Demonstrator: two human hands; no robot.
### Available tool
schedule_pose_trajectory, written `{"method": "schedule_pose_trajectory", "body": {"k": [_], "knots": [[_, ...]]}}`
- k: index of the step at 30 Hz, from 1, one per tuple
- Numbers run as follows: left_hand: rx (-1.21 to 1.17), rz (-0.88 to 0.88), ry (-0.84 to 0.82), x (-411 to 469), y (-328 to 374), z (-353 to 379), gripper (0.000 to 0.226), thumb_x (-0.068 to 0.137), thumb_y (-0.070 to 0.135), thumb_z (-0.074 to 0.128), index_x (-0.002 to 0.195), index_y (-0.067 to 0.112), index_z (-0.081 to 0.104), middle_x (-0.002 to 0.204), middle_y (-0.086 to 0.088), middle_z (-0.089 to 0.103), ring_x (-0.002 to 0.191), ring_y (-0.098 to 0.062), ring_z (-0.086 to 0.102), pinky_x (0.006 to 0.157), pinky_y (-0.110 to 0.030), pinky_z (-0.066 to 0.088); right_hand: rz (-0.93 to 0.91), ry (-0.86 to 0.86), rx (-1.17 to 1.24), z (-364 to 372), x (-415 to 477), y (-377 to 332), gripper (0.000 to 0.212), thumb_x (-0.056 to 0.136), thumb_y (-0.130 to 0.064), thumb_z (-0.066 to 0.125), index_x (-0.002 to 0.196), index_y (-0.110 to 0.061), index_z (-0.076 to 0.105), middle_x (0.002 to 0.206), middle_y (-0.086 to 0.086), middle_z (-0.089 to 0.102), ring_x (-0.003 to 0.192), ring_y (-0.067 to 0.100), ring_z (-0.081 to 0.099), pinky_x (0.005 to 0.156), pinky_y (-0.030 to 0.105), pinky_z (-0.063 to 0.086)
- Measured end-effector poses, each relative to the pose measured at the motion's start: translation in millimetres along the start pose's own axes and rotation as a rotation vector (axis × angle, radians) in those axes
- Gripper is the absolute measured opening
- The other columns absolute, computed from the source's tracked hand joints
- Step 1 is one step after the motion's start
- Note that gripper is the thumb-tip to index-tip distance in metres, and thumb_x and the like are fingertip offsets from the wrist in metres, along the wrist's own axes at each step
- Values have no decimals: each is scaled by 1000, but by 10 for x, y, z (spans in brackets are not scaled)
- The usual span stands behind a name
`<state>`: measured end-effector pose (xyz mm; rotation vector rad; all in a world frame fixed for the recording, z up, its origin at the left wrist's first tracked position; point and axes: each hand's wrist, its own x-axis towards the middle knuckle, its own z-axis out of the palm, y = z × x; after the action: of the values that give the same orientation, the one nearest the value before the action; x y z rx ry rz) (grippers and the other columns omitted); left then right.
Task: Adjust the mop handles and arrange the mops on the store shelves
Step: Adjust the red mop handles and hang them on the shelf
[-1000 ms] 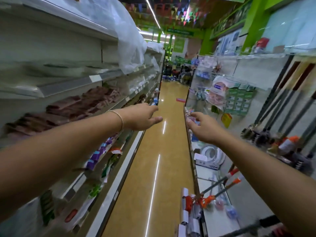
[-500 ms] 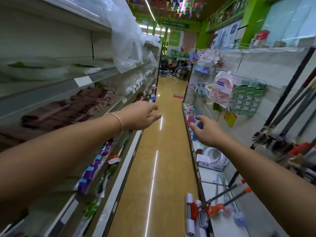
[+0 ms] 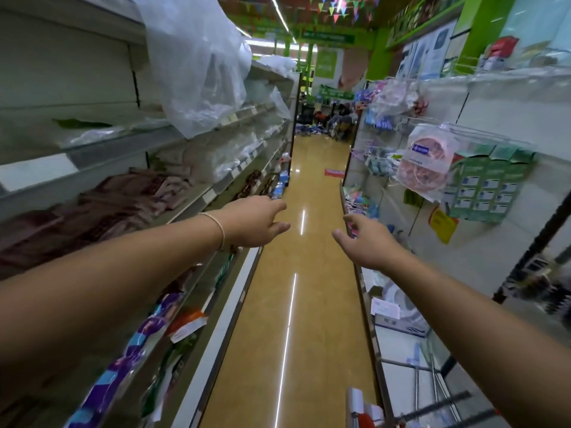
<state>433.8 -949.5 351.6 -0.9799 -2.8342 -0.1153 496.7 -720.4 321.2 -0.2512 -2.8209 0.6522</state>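
**Both hands empty, mops off to the right**

The person is holding both arms out over the aisle floor (image 3: 296, 319), and neither hand is holding anything. The left hand (image 3: 256, 222) is hovering palm down with its fingers loosely spread and the thumb pointing toward the other hand. A thin bracelet (image 3: 220, 230) is sitting on its wrist. The right hand (image 3: 367, 242) is hovering just beside it, apart from it, with fingers relaxed and slightly parted and the forefinger lifted.

The mops (image 3: 540, 288) are leaning against the shelving well to the right of the right hand, beyond its forearm. Their dark handles are slanting up and their heads are too blurred to make out. More mop handles (image 3: 438, 403) are lying low on the bottom shelf, under the right forearm.

Folded brown cloths (image 3: 117, 205) are lying to the left of the left hand, and a clear plastic sheet (image 3: 197, 63) is hanging above it. A round pink packet (image 3: 423, 162) is hanging above and to the right of the right hand.
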Motion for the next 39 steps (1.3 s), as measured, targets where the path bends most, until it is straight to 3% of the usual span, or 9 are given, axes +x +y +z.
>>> {"method": "schedule_pose_trajectory", "body": {"k": [5, 9, 16, 21, 26, 29, 33, 39], "knots": [[2, -5, -1, 941, 0, 12, 49, 99, 51, 40, 134, 16, 45, 115, -6, 57, 88, -17, 50, 74, -31, 44, 26, -7, 12, -194, 798, 399, 63, 94, -51, 54, 147, -18, 43, 140, 8, 56, 127, 26, 53, 104, 40, 46], [-10, 30, 0, 1462, 57, 120, 56, 99, 52, 40, 145, 19, 38, 136, -6, 54, 116, -23, 56, 93, -37, 50, 44, 13, 24, -328, 1233, 687, 61, 95, -47, 55, 146, -13, 44, 146, 7, 51, 131, 25, 51, 107, 38, 43], [-21, 92, -7, 2271, 269, 348, 60, 98, 54, 39, 148, 21, 34, 141, -6, 51, 123, -24, 54, 99, -43, 49, 128, 63, 35, -423, 1603, 1157, 49, 97, -39, 57, 137, -11, 52, 132, 12, 60, 118, 28, 57, 99, 40, 47], [-79, 155, -41, 2729, 480, 514, 60, 99, 51, 42, 150, 22, 32, 145, -7, 47, 128, -24, 50, 103, -42, 46, 198, 110, 36, -427, 1760, 1477, 50, 96, -37, 60, 139, -14, 52, 131, 9, 62, 117, 26, 59, 96, 33, 45], [-108, 288, -52, 3359, 724, 717, 55, 100, 47, 42, 148, 20, 35, 140, -7, 52, 119, -24, 55, 93, -33, 45, 303, 129, 23, -450, 1978, 1930, 52, 96, -36, 60, 140, -10, 50, 141, 11, 56, 128, 27, 53, 104, 36, 43], [-142, 380, -80, 3810, 851, 876, 55, 100, 47, 42, 147, 18, 36, 138, -8, 52, 120, -25, 53, 95, -35, 44, 398, 160, -20, -500, 2136, 2197, 56, 96, -40, 58, 143, -12, 47, 144, 11, 53, 130, 27, 51, 106, 37, 42], [-174, 516, -114, 4477, 1011, 1072, 50, 99, 50, 41, 133, 13, 48, 123, -13, 61, 105, -29, 59, 90, -41, 49, 533, 183, -50, -564, 2377, 2506, 58, 96, -44, 56, 146, -15, 45, 145, 12, 52, 131, 28, 51, 105, 35, 40], [-204, 690, -148, 5362, 1297, 1189, 55, 100, 51, 40, 142, 16, 41, 132, -13, 56, 115, -31, 54, 87, -35, 42, 720, 244, -105, -670, 2712, 2832, 60, 96, -44, 57, 145, -12, 45, 143, 14, 53, 129, 28, 52, 104, 34, 41]]}}
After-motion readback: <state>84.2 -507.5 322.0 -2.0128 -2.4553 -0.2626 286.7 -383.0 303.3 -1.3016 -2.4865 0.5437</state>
